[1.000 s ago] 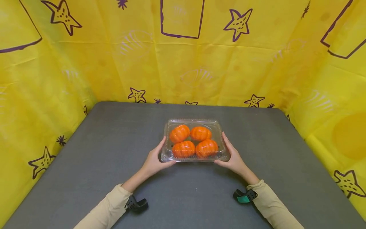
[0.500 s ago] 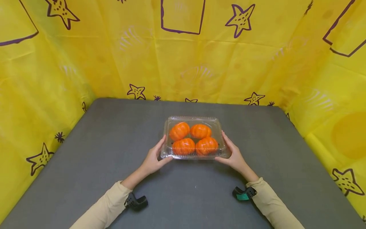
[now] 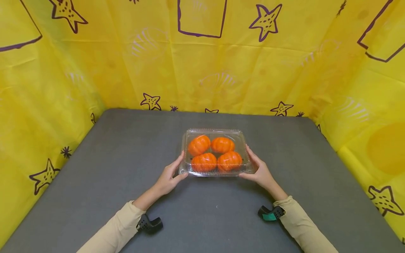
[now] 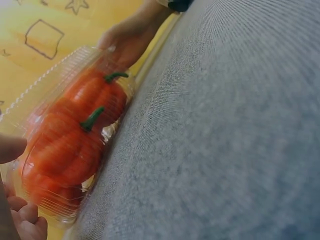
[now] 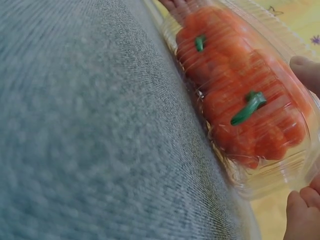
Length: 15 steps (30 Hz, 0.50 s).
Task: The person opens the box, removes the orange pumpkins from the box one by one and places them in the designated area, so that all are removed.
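A clear plastic clamshell container [image 3: 215, 132] sits near the middle of the table with its lid down. Inside lie several small orange pumpkins [image 3: 229, 161]; green stems [image 5: 248, 108] show on two of them in the wrist views. At the container's left side, my left hand [image 3: 168, 178] grips the near corner, thumb on the front edge and fingers along the side. My right hand [image 3: 261, 175] holds the opposite side in the same way, its thumb at the near right corner. The far fingertips of both hands are partly hidden by the container.
The table [image 3: 215, 228] has a dark grey cloth top. Yellow fabric [image 3: 202, 77] with starfish drawings hangs behind it and along both sides. Black wrist mounts [image 3: 151, 225] sit under the beige sleeves [image 3: 115, 226].
My left thumb has drawn back along the container's front edge toward its corner. The head view has tilted slightly down. The container stays in nearly the same place, held by both hands.
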Tool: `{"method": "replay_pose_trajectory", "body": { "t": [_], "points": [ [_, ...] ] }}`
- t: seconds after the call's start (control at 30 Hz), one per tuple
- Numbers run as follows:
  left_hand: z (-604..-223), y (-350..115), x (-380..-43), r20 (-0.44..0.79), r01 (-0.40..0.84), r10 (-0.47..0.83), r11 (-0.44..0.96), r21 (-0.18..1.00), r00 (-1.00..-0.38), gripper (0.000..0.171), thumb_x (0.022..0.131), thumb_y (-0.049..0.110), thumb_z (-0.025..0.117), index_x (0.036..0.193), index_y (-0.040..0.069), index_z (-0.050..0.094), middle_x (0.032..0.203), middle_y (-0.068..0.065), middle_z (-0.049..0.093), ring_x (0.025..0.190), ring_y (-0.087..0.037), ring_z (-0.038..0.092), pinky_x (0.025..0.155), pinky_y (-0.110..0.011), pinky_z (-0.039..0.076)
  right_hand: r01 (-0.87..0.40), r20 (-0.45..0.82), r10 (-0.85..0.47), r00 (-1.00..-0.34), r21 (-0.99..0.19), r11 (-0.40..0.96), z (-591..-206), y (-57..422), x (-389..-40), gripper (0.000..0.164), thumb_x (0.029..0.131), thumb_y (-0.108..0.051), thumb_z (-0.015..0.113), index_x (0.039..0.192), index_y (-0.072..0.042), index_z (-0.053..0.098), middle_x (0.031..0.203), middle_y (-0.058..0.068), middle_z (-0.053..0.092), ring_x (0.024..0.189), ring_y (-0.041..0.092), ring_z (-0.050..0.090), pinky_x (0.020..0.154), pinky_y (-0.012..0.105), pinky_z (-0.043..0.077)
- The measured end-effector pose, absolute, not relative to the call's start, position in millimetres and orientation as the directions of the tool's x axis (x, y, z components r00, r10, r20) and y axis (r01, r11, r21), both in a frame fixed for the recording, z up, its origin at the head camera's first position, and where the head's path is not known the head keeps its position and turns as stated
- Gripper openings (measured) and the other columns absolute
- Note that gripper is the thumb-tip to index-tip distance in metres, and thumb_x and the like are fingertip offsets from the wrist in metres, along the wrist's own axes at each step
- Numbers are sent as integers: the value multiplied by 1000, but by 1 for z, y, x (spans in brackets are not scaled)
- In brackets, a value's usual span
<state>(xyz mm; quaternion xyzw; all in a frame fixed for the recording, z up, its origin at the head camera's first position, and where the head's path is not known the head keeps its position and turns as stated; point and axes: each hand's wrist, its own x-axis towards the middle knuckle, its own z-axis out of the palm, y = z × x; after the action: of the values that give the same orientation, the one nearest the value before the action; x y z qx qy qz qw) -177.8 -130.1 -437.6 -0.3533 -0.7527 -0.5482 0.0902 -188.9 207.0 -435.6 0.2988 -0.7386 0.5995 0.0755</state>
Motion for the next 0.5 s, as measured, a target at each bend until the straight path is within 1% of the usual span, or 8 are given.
{"method": "replay_pose_trajectory", "body": {
  "t": [0.17,0.3,0.37,0.4,0.5],
  "points": [
    [-446,-133,-183,588,687,435,105,719,-682,59,81,-9,57,130,-18,25,136,-33,23,125,-38,23,101,-23,20,-518,457,-359,-814,-851,91,-435,208,-189,94,60,18,73,137,9,20,142,27,15,130,31,15,100,18,20],
    [-447,-133,-185,645,734,427,68,675,-633,57,87,5,56,133,-13,27,139,-25,24,127,-30,24,101,-26,21,-514,455,-356,-816,-853,88,-433,209,-189,95,60,17,74,138,7,20,142,27,15,131,27,16,100,18,21],
    [-447,-133,-185,652,739,422,66,671,-630,57,88,9,56,133,-12,28,139,-23,25,128,-27,25,101,-25,22,-512,453,-356,-817,-854,89,-432,209,-189,95,60,17,74,138,8,19,142,26,14,131,25,16,100,18,21],
    [-447,-133,-184,647,733,422,66,677,-635,57,88,10,56,133,-12,27,140,-23,24,128,-27,25,101,-25,22,-512,452,-357,-817,-854,90,-432,208,-189,95,60,17,74,138,8,19,142,27,14,131,25,17,100,18,21],
    [-446,-133,-183,618,705,414,88,703,-668,58,85,4,58,132,-14,28,138,-26,25,126,-31,26,100,-24,23,-515,450,-361,-817,-850,105,-430,208,-188,95,59,19,73,136,11,18,141,29,13,131,23,17,100,17,21]
  ]
}}
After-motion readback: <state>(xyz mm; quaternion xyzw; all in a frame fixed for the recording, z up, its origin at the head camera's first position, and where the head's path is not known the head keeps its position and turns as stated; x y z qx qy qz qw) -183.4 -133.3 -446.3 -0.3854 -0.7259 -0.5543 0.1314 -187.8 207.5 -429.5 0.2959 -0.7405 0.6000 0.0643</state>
